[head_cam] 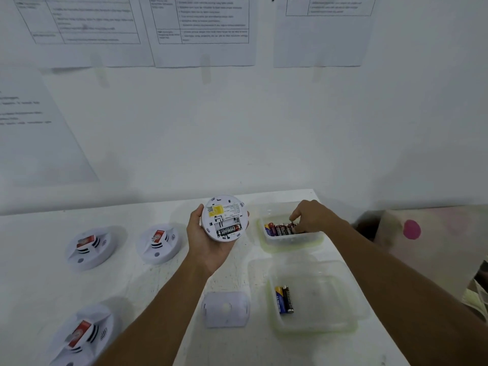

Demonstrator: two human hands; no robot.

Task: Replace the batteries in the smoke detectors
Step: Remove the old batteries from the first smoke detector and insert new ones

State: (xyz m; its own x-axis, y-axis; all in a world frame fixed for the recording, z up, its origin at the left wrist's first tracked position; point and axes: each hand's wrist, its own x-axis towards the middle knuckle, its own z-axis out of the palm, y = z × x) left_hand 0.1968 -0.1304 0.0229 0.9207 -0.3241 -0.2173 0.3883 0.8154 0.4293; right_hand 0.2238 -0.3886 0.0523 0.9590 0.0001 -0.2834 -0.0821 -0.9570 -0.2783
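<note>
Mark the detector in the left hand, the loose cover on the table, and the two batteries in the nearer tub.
detector (224, 219), head view, middle of its open back.
loose cover (225, 309), head view, its centre.
two batteries (285, 299), head view, middle of the pair.

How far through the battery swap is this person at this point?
Done: the cover is off the held detector, one battery sits in its bay, and two batteries lie in the near tub. In hand: the left hand holds it; the right hand reaches into the battery row in the far tub. Left: the second slot, the cover, seemingly three detectors on the table.
</note>
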